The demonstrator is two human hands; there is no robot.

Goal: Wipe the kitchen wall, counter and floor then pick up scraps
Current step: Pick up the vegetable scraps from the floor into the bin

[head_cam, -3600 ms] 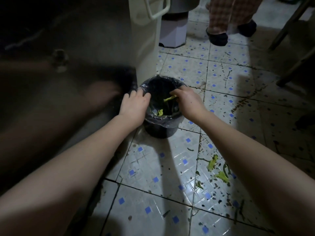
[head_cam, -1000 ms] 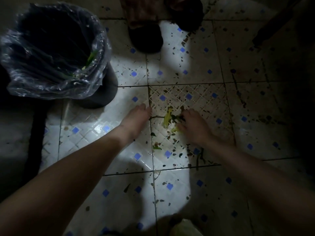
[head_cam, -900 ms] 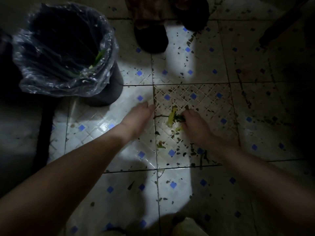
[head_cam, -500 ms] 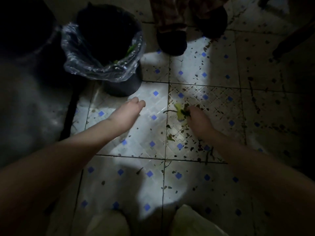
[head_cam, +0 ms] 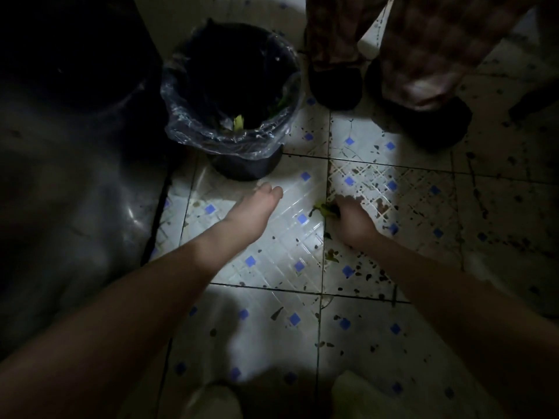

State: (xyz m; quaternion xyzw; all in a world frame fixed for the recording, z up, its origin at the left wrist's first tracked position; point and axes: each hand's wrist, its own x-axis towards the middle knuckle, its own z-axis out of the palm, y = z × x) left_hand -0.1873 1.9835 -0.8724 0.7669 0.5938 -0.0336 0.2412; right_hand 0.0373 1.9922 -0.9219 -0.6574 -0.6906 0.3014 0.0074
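A small black bin (head_cam: 242, 167) lined with a clear plastic bag stands on the white tiled floor (head_cam: 272, 255), with green scraps (head_cam: 238, 122) inside. My right hand (head_cam: 352, 220) is low over the tiles, fingers curled round a bunch of green vegetable scraps (head_cam: 325, 208). My left hand (head_cam: 258, 204) hovers just in front of the bin with straight fingers and holds nothing. One more green scrap (head_cam: 331, 255) lies on the tile near my right wrist, among dark specks.
Another person's legs in checked trousers and dark slippers (head_cam: 335, 83) stand right behind the bin and scraps. A dark cabinet face (head_cam: 75, 192) fills the left side. My own feet (head_cam: 357, 397) show at the bottom edge. The far right floor is dim.
My right hand has gathered the scraps off the tile into its fingers. My left hand has drawn back from the scraps towards the bin. The view has tilted up, bringing the bin nearer the centre.
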